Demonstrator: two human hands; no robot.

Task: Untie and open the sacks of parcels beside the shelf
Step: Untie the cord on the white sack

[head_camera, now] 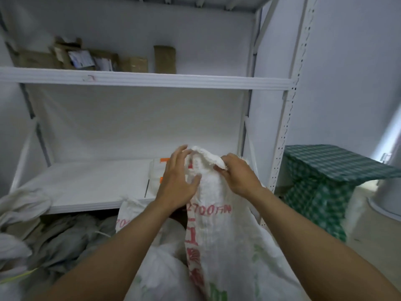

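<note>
While the white woven sack (217,224) stands at six o'clock, just in front of the shelf (152,80), its top edge is lifted to the centre of view. The right hand (238,177) pinches that bunched edge with curled fingers. The left hand (178,183), at nine o'clock of it, lies against the sack's neck with fingers spread wide. No tie shows, and a dark gap under the left wrist suggests the mouth is partly open, with spreading left to do. Grey sacks (65,240) at eight o'clock look bunched shut, likely not yet opened. Parcels (86,59) sit at eleven o'clock and a green checked cloth (325,170) at three.
</note>
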